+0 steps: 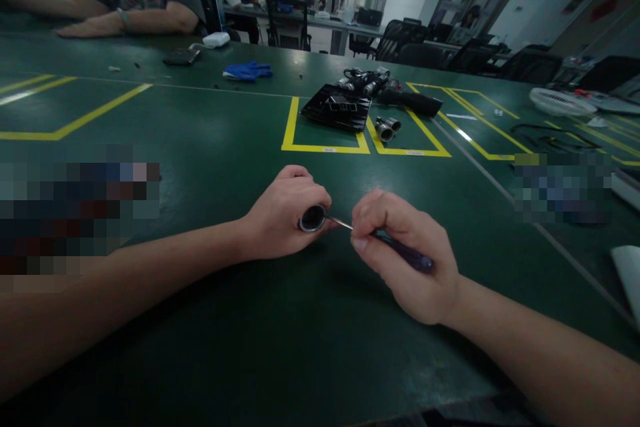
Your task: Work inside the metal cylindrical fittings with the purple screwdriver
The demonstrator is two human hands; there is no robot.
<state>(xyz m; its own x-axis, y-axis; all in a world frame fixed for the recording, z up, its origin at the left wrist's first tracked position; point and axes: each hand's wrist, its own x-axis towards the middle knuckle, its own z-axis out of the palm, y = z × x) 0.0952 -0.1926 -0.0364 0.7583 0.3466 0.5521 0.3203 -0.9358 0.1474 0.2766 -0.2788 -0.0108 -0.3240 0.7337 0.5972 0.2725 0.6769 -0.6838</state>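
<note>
My left hand [283, 213] rests on the green table [210, 147], fingers wrapped round a small metal cylinder [313, 218] whose open round end faces my right hand. My right hand [400, 257] is closed on a dark-handled screwdriver [405, 253]. Its thin metal shaft [340, 222] points left and its tip meets the cylinder's open end. Both hands lie near the table's front middle.
Beyond my hands, yellow-taped boxes hold a black tray [337, 110], two loose metal cylinders [387, 127] and several more [363, 80] behind. A blue glove [247, 71] and a phone [181, 57] lie farther back. Another person's arms [100, 20] rest at the far left edge.
</note>
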